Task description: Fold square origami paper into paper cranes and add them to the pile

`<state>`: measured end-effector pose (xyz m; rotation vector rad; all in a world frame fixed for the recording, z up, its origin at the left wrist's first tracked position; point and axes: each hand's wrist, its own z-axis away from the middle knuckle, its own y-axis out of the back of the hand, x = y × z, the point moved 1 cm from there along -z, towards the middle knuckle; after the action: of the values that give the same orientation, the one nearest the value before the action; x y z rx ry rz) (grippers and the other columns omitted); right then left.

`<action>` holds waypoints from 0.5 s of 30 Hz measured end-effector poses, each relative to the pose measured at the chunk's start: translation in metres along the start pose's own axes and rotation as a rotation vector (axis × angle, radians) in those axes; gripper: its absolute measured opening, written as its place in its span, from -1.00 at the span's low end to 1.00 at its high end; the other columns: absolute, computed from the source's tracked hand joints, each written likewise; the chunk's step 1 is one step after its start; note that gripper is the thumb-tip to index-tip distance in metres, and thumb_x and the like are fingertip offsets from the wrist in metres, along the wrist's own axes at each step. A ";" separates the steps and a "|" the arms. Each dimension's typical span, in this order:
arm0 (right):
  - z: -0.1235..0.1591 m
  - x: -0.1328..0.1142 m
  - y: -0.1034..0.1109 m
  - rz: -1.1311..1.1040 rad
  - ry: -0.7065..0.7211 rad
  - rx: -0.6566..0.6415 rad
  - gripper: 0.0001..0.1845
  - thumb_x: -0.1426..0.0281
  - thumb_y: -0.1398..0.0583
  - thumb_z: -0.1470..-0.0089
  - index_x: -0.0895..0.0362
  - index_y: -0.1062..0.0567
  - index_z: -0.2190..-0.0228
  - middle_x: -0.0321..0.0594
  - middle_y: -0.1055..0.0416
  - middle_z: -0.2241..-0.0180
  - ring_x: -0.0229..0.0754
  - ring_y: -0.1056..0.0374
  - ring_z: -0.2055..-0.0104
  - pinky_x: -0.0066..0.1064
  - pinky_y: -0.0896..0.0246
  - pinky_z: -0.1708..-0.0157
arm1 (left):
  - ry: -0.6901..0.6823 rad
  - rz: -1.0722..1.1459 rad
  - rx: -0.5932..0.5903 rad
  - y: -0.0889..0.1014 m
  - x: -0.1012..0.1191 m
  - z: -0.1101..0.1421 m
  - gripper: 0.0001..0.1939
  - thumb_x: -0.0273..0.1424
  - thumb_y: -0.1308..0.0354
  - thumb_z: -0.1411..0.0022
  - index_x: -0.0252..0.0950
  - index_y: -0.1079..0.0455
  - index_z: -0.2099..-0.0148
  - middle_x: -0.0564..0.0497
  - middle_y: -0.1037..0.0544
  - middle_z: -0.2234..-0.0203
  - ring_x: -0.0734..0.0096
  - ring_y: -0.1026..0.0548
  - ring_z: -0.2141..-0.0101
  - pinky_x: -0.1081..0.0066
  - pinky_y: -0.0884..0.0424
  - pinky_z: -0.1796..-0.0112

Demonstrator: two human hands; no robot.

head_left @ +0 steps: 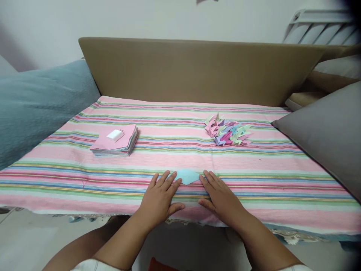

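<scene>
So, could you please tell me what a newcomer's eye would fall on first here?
Probably the cluster of many-coloured folded paper pieces, toward the right on the striped cloth. Next would come the light-blue paper at the front middle, between the spread left hand and right hand. On the left, a stack of coloured sheets bears a white plug-like block.

Off-white sleeves (94, 265), bare forearms (126, 239)

Striped cloth (166, 154), paper stack (124, 142) at left, folded colourful paper pieces (228, 132) at right, light-blue paper (187, 176) near front edge
</scene>
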<state>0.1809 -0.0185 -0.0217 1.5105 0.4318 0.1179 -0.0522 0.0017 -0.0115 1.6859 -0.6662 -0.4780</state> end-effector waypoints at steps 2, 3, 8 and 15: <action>0.001 0.002 0.001 -0.009 -0.008 -0.003 -0.20 -0.05 0.05 -0.09 0.23 -0.10 -0.18 -0.02 0.13 -0.26 0.02 0.21 -0.29 -0.08 0.06 -0.18 | 0.012 0.010 0.019 0.002 -0.003 -0.001 -0.35 0.04 0.02 -0.13 -0.18 -0.17 -0.18 -0.07 -0.24 -0.17 0.04 -0.14 -0.16 0.02 -0.01 -0.11; 0.002 0.003 0.002 -0.014 -0.009 0.001 -0.20 -0.05 0.05 -0.09 0.24 -0.11 -0.18 -0.01 0.12 -0.25 0.02 0.20 -0.29 -0.09 0.05 -0.18 | 0.020 0.013 0.031 0.002 -0.005 -0.001 -0.38 0.01 0.00 -0.14 -0.19 -0.21 -0.16 -0.07 -0.27 -0.15 0.03 -0.17 -0.15 0.02 -0.04 -0.10; -0.002 0.005 0.005 -0.040 -0.006 0.090 -0.33 0.03 0.02 -0.13 0.23 -0.25 -0.11 0.02 -0.07 -0.20 0.06 0.02 -0.23 -0.06 -0.04 -0.14 | 0.087 0.057 0.147 0.003 -0.020 -0.007 -0.67 -0.23 -0.04 -0.21 -0.23 -0.41 0.03 -0.05 -0.48 0.04 0.08 -0.36 0.00 0.05 -0.24 0.01; -0.020 0.000 0.009 -0.100 0.027 0.331 -0.68 0.28 -0.07 -0.14 0.15 -0.43 0.11 -0.07 -0.36 0.01 -0.03 -0.24 -0.04 -0.11 -0.19 -0.02 | 0.079 0.195 0.265 0.000 -0.025 -0.020 -0.82 -0.33 -0.10 -0.18 -0.24 -0.44 0.18 -0.03 -0.57 0.24 0.25 -0.47 0.21 0.21 -0.37 0.15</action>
<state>0.1760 0.0010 -0.0133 1.8100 0.5677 -0.0137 -0.0581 0.0332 -0.0080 1.8540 -0.8546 -0.1893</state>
